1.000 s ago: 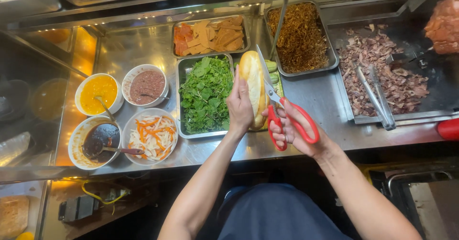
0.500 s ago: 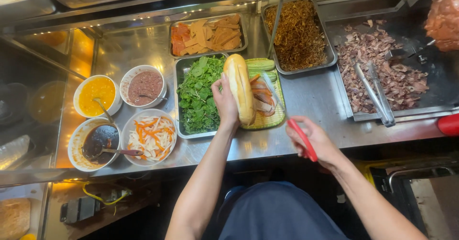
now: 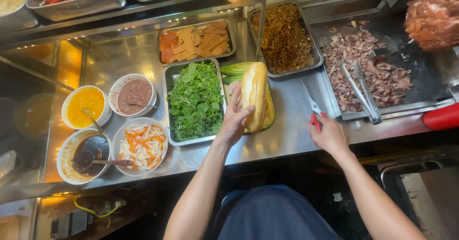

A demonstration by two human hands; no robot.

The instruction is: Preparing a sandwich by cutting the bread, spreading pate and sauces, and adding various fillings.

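The left hand point(image 3: 235, 120) is curled about the near end of a baguette point(image 3: 254, 95), fingers point(image 3: 235, 100) on its left flank and thumb on the right, holding the loaf lengthwise so that it points to twelve o'clock over a green woven tray point(image 3: 268, 111); cucumber pieces point(image 3: 233, 70) lie at the tray's eleven o'clock corner. The right hand point(image 3: 329, 135) rests palm down on the steel desk point(image 3: 287, 139) at about three o'clock from the loaf, closed loosely over the red handles of a pair of scissors point(image 3: 311, 105), whose blades lie flat on the desk and point to eleven o'clock. Just left of the baguette, at nine o'clock, stands a metal pan of green herbs point(image 3: 195, 101). Beyond it at twelve o'clock is a pan of sliced cold cuts point(image 3: 195, 43), and to the right of that a pan of brown shredded filling point(image 3: 284, 36). At two o'clock from the right hand, chopped meat point(image 3: 367, 64) is heaped on a dark griddle, with metal tongs point(image 3: 361, 91) lying across it. Far off at nine o'clock sit four bowls: yellow sauce point(image 3: 85, 101), brown pâté point(image 3: 134, 95), dark sauce with a spoon point(image 3: 88, 153), and pickled carrot and radish point(image 3: 143, 145).
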